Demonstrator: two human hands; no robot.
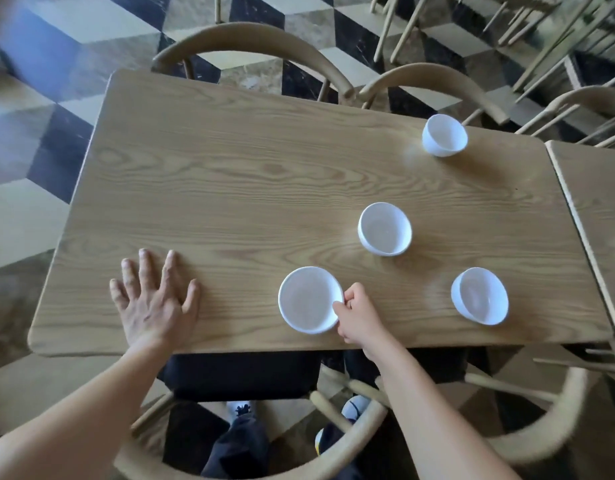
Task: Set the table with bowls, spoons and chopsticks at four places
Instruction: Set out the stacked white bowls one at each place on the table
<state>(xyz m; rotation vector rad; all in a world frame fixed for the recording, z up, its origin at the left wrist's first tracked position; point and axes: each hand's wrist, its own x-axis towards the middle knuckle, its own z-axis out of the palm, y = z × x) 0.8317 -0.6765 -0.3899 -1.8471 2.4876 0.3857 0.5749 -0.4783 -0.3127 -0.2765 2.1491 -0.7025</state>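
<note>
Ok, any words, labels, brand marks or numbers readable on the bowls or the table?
None. The four white bowls, including the one in the right hand's grip, show plain surfaces with no print.
The wooden table shows only grain, no label or number.

Counter under my hands: light wood, bold grain, smooth satin finish, soft sheen by the bowls. Bowls white, smooth, look like glazed ceramic or plastic, can't tell which; low gloss. Chairs bent pale wood, matt. Floor polished stone tiles, dark and cream, glossy and veined.
</note>
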